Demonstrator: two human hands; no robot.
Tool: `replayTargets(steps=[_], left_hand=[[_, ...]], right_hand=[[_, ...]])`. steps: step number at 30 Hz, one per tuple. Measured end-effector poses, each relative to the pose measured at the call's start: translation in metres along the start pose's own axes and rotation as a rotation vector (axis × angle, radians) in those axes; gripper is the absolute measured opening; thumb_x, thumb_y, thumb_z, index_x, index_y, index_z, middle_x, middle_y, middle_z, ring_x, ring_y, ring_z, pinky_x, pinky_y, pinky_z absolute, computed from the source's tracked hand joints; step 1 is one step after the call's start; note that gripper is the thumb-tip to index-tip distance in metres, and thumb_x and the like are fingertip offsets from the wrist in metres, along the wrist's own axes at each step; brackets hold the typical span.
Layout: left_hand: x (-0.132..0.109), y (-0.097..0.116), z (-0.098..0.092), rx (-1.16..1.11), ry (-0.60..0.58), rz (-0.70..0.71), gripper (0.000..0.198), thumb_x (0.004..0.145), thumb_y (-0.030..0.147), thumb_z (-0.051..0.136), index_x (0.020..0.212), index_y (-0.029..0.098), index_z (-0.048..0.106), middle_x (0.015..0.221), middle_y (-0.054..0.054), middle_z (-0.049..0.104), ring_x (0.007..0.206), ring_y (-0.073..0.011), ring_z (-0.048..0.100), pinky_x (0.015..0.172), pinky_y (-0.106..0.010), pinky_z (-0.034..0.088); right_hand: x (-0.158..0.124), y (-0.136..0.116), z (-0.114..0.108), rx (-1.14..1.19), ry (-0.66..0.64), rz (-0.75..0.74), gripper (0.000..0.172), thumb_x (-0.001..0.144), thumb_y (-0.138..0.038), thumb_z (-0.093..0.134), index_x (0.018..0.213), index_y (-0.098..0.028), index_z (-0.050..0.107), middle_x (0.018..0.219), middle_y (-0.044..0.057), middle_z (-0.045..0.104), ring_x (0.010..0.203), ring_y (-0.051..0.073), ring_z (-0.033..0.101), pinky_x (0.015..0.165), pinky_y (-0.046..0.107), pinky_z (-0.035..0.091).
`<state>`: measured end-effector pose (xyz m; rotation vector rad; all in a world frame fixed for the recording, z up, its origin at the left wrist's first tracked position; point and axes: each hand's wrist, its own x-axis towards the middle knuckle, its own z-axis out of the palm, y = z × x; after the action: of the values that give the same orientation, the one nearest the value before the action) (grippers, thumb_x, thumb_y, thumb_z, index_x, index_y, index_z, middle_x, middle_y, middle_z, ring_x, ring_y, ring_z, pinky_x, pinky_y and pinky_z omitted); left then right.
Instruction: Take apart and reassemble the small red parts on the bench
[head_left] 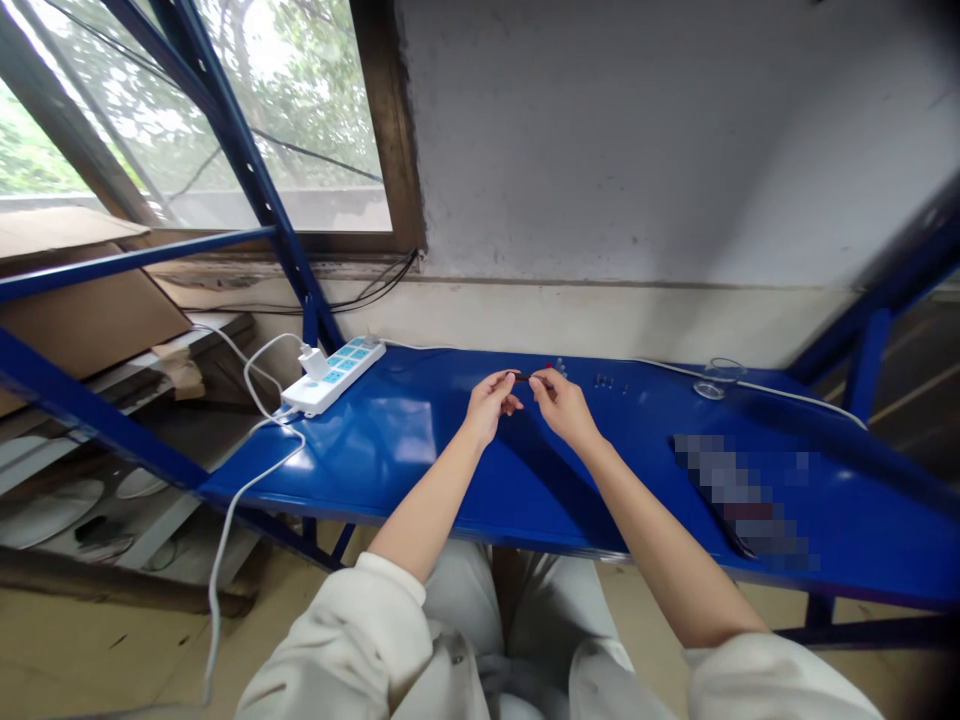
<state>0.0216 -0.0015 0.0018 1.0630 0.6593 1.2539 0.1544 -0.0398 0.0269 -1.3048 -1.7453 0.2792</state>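
Fingertips point(508, 381) of the left hand point(491, 407) pinch one end of a slim dark rod point(522, 377), too small to make out in detail. The right hand point(562, 407) has its fingers point(538, 385) curled closed at the other end, so the rod spans the narrow gap between the two hands. Just beyond the right fingertips lie a tiny red-marked piece point(549, 366) and small clear parts point(560, 367). Farther right, a short row of small dark screws point(609, 381) sits on the glossy blue steel shelf point(420, 470), and a round clear glass dish point(718, 379) stands near the wall. To the left, a white power strip with blue switches point(334, 376) holds a white plug-in charger point(315, 362), its white cable point(247, 480) trailing over the shelf edge toward the floor.
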Motion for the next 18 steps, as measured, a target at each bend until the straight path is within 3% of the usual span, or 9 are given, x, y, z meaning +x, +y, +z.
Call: replayTargets(steps=[3, 10, 14, 18], left_hand=[[0.005, 0.006, 0.007, 0.019, -0.008, 0.01, 0.034, 0.068, 0.038, 0.065, 0.092, 0.014, 0.062, 0.054, 0.001, 0.054, 0.041, -0.0056, 0.047, 0.039, -0.018, 0.029], [0.017, 0.039, 0.028, 0.171, -0.031, -0.005, 0.027, 0.068, 0.034, 0.066, 0.08, 0.011, 0.063, 0.048, 0.001, 0.05, 0.037, -0.0057, 0.043, 0.038, -0.019, 0.028], [0.033, 0.059, 0.021, 0.322, 0.049, 0.053, 0.025, 0.073, 0.037, 0.061, 0.071, 0.012, 0.06, 0.047, 0.001, 0.05, 0.034, -0.005, 0.041, 0.036, -0.019, 0.027], [0.046, 0.062, 0.008, 0.623, -0.085, 0.055, 0.025, 0.066, 0.036, 0.068, 0.064, 0.012, 0.06, 0.057, -0.003, 0.059, 0.032, -0.004, 0.042, 0.034, -0.017, 0.026]], right_hand=[[-0.001, -0.001, -0.009, 0.052, 0.029, 0.01, 0.033, 0.084, -0.043, 0.038, 0.09, -0.018, 0.058, 0.07, 0.005, 0.061, 0.054, 0.014, 0.053, 0.052, 0.024, 0.039], [-0.008, -0.005, -0.025, 0.114, 0.157, 0.05, 0.037, 0.082, -0.047, 0.04, 0.094, -0.017, 0.058, 0.076, 0.006, 0.062, 0.062, 0.015, 0.056, 0.057, 0.026, 0.043], [-0.016, 0.008, -0.038, 0.128, 0.234, 0.082, 0.035, 0.079, -0.046, 0.046, 0.091, -0.017, 0.061, 0.075, 0.006, 0.061, 0.058, 0.013, 0.051, 0.055, 0.026, 0.042], [-0.023, 0.026, -0.045, 0.253, 0.263, 0.194, 0.031, 0.071, -0.045, 0.057, 0.08, -0.017, 0.066, 0.075, 0.005, 0.062, 0.065, 0.013, 0.052, 0.061, 0.028, 0.042]])
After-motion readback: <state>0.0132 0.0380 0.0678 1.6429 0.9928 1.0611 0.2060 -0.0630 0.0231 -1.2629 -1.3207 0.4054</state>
